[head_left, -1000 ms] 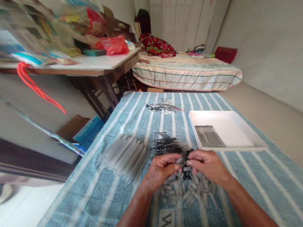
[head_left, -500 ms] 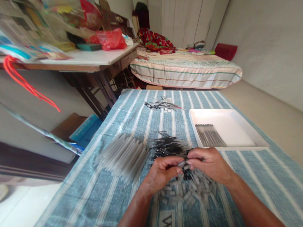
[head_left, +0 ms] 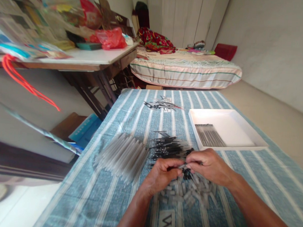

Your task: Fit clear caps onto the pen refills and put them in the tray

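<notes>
My left hand and my right hand meet fingertip to fingertip over the table, both pinched closed. Between the left fingers shows a small grey cap-like piece; what the right fingers grip is mostly hidden. Below them lies a loose heap of short translucent grey caps, with a few black pieces among them. Just behind the hands is a pile of thin black-tipped pen parts. To the left, long translucent grey tubes lie side by side.
A shallow white box at the right holds a row of grey sticks with dark ends. Farther back lies a small scatter of thin black parts. A striped blue cloth covers the table. A cluttered desk stands left, a bed beyond.
My hands stay together in nearly the same place. The right fingers have shifted slightly downward, and the small grey piece is turned a little differently between the fingertips.
</notes>
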A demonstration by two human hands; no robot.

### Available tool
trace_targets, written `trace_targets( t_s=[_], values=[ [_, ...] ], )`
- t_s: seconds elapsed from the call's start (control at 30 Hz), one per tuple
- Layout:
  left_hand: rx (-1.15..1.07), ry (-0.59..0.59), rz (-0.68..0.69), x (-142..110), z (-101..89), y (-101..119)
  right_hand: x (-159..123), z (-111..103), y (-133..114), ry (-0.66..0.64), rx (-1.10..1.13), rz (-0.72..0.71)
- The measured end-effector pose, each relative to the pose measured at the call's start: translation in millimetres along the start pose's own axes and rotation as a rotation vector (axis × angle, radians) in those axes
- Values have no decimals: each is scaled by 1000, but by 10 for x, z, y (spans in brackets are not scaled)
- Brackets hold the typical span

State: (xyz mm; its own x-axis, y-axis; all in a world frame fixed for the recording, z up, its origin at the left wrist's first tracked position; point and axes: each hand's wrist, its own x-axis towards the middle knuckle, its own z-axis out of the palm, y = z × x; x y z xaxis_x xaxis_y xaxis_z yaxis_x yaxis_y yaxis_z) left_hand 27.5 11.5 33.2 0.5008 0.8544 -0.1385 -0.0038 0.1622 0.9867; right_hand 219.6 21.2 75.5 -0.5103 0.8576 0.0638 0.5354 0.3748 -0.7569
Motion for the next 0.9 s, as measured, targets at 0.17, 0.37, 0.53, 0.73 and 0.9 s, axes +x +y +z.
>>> trace_targets(
  t_s=[0.17,0.37,0.53,0.73,0.9],
  values=[
    [-59,11,-39,-18,-1,5,-16,41,33,-6,122,74],
    [55,3,1,-26,9,49,-26,99,28,0,215,140],
    [75,21,0,-21,14,59,-28,98,34,-4,65,93],
    [103,12,19,-20,-6,3,-23,173,70,7,58,111],
    [115,17,24,-21,-5,-10,-38,204,101,22,122,153]
  ],
)
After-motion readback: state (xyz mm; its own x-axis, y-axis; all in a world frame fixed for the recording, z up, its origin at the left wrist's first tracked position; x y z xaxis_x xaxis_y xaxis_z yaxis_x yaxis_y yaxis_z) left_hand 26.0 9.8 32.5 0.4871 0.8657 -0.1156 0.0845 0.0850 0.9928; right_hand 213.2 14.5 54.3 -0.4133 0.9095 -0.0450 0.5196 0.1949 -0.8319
